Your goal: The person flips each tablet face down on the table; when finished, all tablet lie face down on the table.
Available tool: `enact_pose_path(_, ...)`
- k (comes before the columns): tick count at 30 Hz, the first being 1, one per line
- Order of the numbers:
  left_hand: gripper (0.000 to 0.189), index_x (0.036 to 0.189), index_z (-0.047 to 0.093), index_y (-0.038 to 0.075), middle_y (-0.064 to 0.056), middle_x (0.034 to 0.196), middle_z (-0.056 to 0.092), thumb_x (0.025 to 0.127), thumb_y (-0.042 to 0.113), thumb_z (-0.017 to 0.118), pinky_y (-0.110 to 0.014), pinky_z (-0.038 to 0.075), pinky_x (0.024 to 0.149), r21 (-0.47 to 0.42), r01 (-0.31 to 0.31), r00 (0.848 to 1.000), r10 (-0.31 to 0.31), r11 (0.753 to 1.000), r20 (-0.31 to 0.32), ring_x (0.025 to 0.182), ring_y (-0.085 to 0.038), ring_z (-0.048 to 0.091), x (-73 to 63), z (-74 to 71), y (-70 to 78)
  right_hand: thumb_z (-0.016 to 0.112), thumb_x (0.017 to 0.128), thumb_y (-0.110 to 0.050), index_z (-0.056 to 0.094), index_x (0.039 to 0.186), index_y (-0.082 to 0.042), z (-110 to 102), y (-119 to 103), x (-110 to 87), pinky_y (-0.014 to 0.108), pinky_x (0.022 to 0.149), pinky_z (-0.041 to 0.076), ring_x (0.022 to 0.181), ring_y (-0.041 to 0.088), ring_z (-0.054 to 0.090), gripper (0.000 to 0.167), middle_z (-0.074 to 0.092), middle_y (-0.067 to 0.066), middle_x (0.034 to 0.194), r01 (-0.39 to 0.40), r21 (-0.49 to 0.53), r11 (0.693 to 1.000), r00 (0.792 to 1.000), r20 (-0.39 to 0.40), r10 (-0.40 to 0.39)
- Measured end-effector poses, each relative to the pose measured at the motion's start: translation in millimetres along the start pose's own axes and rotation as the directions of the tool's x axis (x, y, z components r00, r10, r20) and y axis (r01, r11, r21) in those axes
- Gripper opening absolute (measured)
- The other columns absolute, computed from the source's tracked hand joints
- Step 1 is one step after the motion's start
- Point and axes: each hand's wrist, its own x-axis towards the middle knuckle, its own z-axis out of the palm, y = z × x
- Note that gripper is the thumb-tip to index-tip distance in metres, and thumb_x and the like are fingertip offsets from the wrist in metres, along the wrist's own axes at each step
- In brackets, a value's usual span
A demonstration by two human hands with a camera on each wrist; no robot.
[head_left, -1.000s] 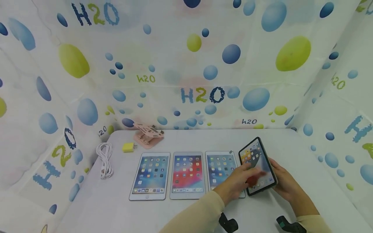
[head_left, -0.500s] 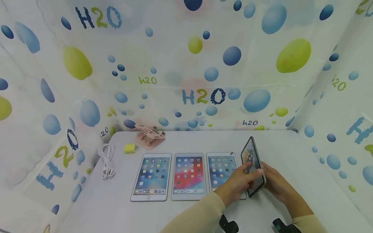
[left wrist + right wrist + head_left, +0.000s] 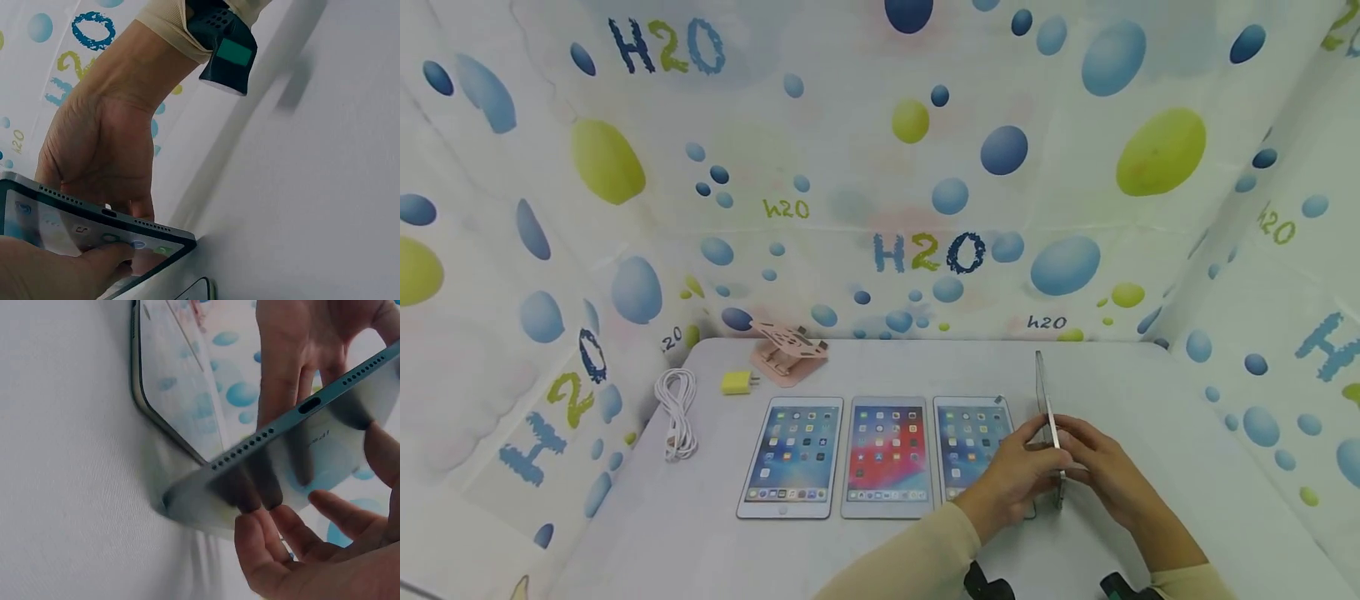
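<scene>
A thin dark-rimmed tablet [image 3: 1040, 379] stands almost edge-on in the head view, screen facing left. My left hand [image 3: 1018, 471] holds it from the screen side, its thumb against the glass in the left wrist view. On the back, my right hand [image 3: 1112, 475] holds it with bent fingers; the right wrist view shows several of its fingertips [image 3: 250, 519] against the shiny metal. The tablet's bottom edge [image 3: 309, 405], with port and speaker holes, faces the wrist cameras. A white tablet [image 3: 966, 433] lies beside it, partly hidden by my left hand.
Two more white tablets lie screen up to the left, one with a blue screen [image 3: 793, 450] and one with a red screen [image 3: 889, 454]. Behind are a pink folding stand [image 3: 786, 354], a yellow charger plug [image 3: 736, 382] and a coiled white cable [image 3: 679, 417]. Patterned curtains [image 3: 850, 150] surround the table.
The held tablet has turned from showing its screen to nearly edge-on. My left hand has gone from moving over the screen to holding it; my right hand has shifted slightly left.
</scene>
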Motion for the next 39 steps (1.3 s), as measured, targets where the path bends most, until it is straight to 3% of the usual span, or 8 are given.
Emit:
enact_pose_path(6, 0.076, 0.152, 0.048, 0.015, -0.017, 0.141, 0.056, 0.08, -0.007, 0.059, -0.066, 0.037, 0.11, -0.182, -0.047, 0.998, 0.053, 0.982, 0.025, 0.125, -0.035, 0.057, 2.0, -2.9, -6.9, 0.058, 0.104, -0.022, 0.033, 0.153, 0.008, -13, 10, 3.2, 0.029, 0.095, 0.056, 0.124, 0.023, 0.059, 0.063, 0.039, 0.034, 0.152, -0.058, -0.11, 0.992, 0.993, -0.112, 0.045)
enact_pose_path(9, 0.078, 0.149, 0.052, 0.017, -0.016, 0.143, 0.054, 0.077, -0.011, 0.054, -0.063, 0.04, 0.109, -0.22, -0.049, 0.997, 0.06, 0.974, 0.043, 0.128, -0.036, 0.056, 1.5, -4.4, -11.1, 0.058, 0.104, -0.021, 0.034, 0.151, 0.012, -26, 19, 3.8, 0.027, 0.092, 0.056, 0.124, 0.023, 0.059, 0.062, 0.04, 0.036, 0.151, -0.099, -0.125, 0.987, 0.987, -0.138, 0.081)
enact_pose_path(15, 0.066, 0.136, 0.062, 0.01, -0.011, 0.118, 0.063, 0.076, -0.016, 0.052, -0.051, 0.051, 0.096, -0.044, -0.029, 0.997, 0.026, 0.999, -0.07, 0.11, -0.027, 0.062, 2.0, -8.2, -15.5, 0.064, 0.102, -0.021, 0.032, 0.15, 0.016, -53, 30, 2.5, 0.018, 0.087, 0.055, 0.1, -0.008, 0.059, 0.069, 0.059, 0.016, 0.135, -0.135, -0.035, 0.99, 0.978, -0.164, 0.128)
enact_pose_path(18, 0.058, 0.13, 0.064, 0.004, -0.01, 0.108, 0.065, 0.077, -0.017, 0.053, -0.045, 0.054, 0.089, 0.051, -0.012, 0.995, 0.017, 0.999, -0.103, 0.101, -0.024, 0.065, 3.1, -9.5, -16.6, 0.064, 0.101, -0.022, 0.036, 0.147, 0.018, -66, 30, 2.6, 0.015, 0.084, 0.053, 0.095, -0.011, 0.058, 0.067, 0.063, 0.003, 0.123, -0.122, -0.082, 0.989, 0.977, -0.184, 0.106)
enact_pose_path(21, 0.059, 0.132, 0.061, 0.0, -0.008, 0.107, 0.067, 0.076, -0.016, 0.054, -0.035, 0.054, 0.081, 0.086, -0.003, 0.991, 0.015, 0.996, -0.132, 0.096, -0.019, 0.064, 3.9, -10.1, -17.8, 0.064, 0.102, -0.025, 0.041, 0.144, 0.017, -75, 29, 6.0, 0.016, 0.083, 0.054, 0.095, -0.01, 0.058, 0.064, 0.065, 0.01, 0.124, -0.121, -0.163, 0.979, 0.976, -0.198, 0.088)
enact_pose_path(28, 0.063, 0.138, 0.056, -0.004, -0.012, 0.118, 0.065, 0.075, -0.009, 0.053, -0.025, 0.047, 0.071, 0.062, 0.08, 0.986, -0.07, 0.995, -0.149, 0.088, -0.02, 0.056, 2.7, -8.7, -21.4, 0.062, 0.102, -0.018, 0.045, 0.139, 0.019, -89, 34, 14.5, 0.036, 0.089, 0.059, 0.105, 0.016, 0.067, 0.056, 0.062, 0.03, 0.129, -0.162, -0.317, 0.934, 0.972, -0.215, 0.096)
enact_pose_path(34, 0.061, 0.133, 0.061, -0.002, -0.01, 0.105, 0.06, 0.073, -0.003, 0.054, -0.023, 0.045, 0.07, 0.027, 0.118, 0.979, -0.112, 0.993, -0.173, 0.087, -0.019, 0.052, 6.5, -5.4, -21.3, 0.061, 0.101, -0.015, 0.047, 0.135, 0.022, -91, 36, 21.8, 0.052, 0.094, 0.056, 0.117, 0.046, 0.061, 0.051, 0.058, 0.038, 0.129, -0.166, -0.376, 0.912, 0.973, -0.21, 0.09)
enact_pose_path(39, 0.059, 0.133, 0.058, -0.001, -0.008, 0.097, 0.055, 0.074, 0.0, 0.054, -0.025, 0.044, 0.076, 0.014, 0.131, 0.983, -0.128, 0.991, -0.131, 0.089, -0.019, 0.049, 9.9, -4.5, -16.2, 0.064, 0.099, -0.013, 0.051, 0.131, 0.021, -92, 36, 24.4, 0.052, 0.089, 0.056, 0.115, 0.05, 0.059, 0.048, 0.058, 0.039, 0.126, -0.192, -0.412, 0.891, 0.965, -0.244, 0.095)
